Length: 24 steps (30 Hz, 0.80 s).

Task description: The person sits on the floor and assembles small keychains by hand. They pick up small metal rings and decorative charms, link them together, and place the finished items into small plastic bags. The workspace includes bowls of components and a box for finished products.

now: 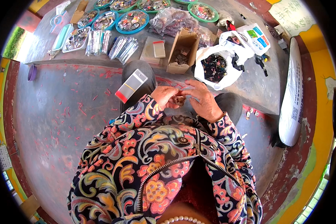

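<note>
The left hand pinches a small, shiny brownish piece, the right hand's grip unclear — leftward, nearer the left, a clear, red-ended rectangular plastic stack slants on the grey-trousered knee.

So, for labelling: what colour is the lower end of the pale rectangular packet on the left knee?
Red; the packet's end shows best in head view.

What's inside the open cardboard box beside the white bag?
Inside the cardboard box are small brownish pieces, too tiny here to identify. Whatever lies beneath the top ones is covered, so I can't tell whether anything else is buried there.
</note>
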{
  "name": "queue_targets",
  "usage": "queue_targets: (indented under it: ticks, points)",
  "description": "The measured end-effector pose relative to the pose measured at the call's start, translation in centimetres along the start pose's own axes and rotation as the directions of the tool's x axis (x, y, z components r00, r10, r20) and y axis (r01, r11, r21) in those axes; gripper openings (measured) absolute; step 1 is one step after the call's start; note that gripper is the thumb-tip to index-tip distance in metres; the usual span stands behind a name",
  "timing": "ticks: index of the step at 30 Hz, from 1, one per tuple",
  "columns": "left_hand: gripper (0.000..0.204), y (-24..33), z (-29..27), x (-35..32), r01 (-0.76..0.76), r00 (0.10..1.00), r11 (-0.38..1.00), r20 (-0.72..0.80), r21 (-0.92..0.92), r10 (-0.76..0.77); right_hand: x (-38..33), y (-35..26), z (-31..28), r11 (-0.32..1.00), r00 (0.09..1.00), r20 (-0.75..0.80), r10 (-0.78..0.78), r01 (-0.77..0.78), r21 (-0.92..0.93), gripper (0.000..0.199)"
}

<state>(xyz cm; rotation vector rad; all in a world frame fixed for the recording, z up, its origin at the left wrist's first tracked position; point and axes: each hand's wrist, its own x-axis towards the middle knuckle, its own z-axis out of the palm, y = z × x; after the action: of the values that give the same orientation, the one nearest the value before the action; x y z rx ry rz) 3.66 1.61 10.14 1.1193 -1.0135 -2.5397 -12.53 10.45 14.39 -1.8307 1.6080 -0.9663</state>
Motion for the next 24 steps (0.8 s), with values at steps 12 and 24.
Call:
queue_targets:
  ticks: [12, 24]
  points:
    - [0.027, 0.1, 0.5, -0.5, -0.001, 1.0, 0.995, -0.001, 0.104, 0.001, 0.4, 0.2, -0.7, 0.997, 0.987, 0.156, -0.042, 0.05, -0.051, 0.028]
    - [0.032, 0.3, 0.4, -0.4, -0.162, 0.985, 0.92, 0.117, 0.357, 0.127, 0.7, 1.5, -0.3, 0.998, 0.967, 0.249, -0.05, 0.058, -0.025, 0.016]
